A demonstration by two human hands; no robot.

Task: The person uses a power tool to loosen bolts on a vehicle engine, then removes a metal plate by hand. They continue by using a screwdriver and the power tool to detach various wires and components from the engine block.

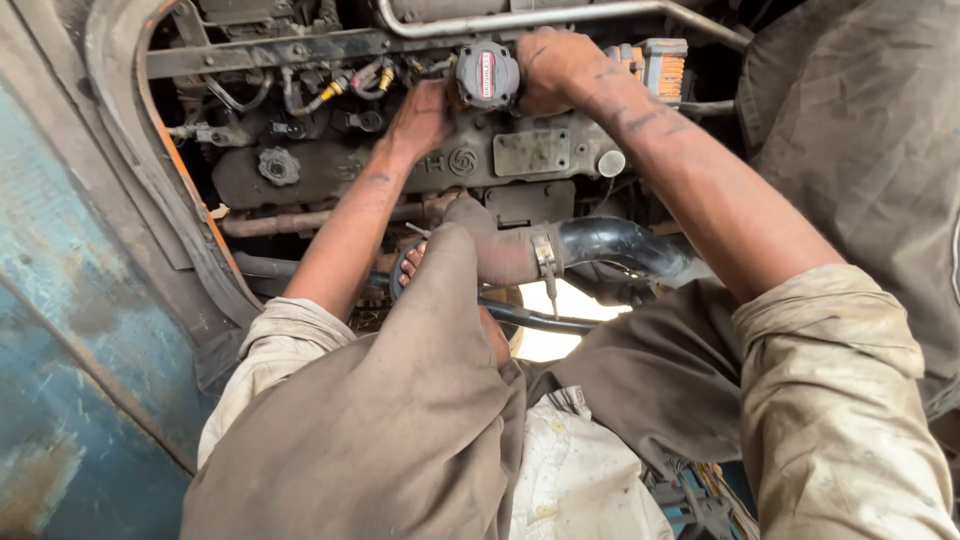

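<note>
**Both hands at the round cap on the engine**

While the person leans over the grimy engine [400, 165], the head view shows the round grey cap [487, 75] with its red label near the top of the block, below a metal pipe [520, 18]. The left hand [418, 120] presses fingers together against its left side. The right hand [555, 65] curls closed around its right side. A black hose [620, 245] runs below.
</note>
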